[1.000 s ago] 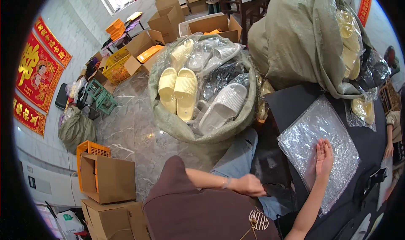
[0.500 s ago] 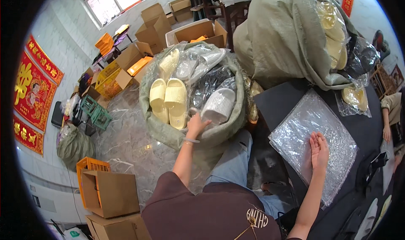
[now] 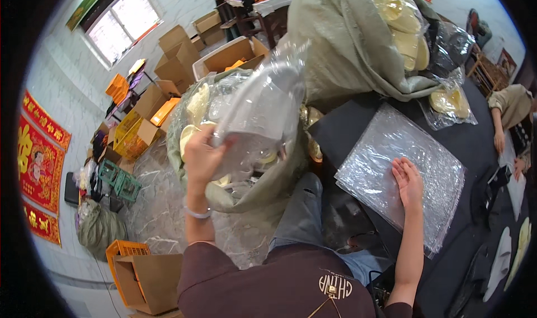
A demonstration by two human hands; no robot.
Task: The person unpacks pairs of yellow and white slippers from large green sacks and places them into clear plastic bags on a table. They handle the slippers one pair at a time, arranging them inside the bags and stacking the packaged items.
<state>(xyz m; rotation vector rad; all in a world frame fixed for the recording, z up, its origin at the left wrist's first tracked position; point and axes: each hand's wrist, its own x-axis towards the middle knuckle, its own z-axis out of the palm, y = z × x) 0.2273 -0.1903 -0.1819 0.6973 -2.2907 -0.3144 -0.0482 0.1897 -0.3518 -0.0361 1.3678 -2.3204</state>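
Note:
My left hand [image 3: 202,157] is closed on the edge of a clear plastic bag with light grey slippers [image 3: 254,108] in it, blurred by motion. This bag is raised above a green woven sack [image 3: 251,192] standing on the floor. Cream slippers [image 3: 197,102] in clear bags show inside the sack, partly hidden behind my hand and the raised bag. On the right, my right hand [image 3: 408,182] lies with its fingers stretched out on a stack of clear plastic bags [image 3: 386,144]. That stack rests on a black-covered table [image 3: 335,125].
A larger green sack [image 3: 330,44] of bagged slippers stands at the table's far end, with a bagged cream pair [image 3: 449,102] beside it. Another person's arm [image 3: 498,130] reaches in at the right edge. Cardboard boxes [image 3: 148,281] stand at the left.
My left hand has lifted the bagged grey slippers up out of the sack. My right hand stays on the plastic stack. The view has shifted slightly.

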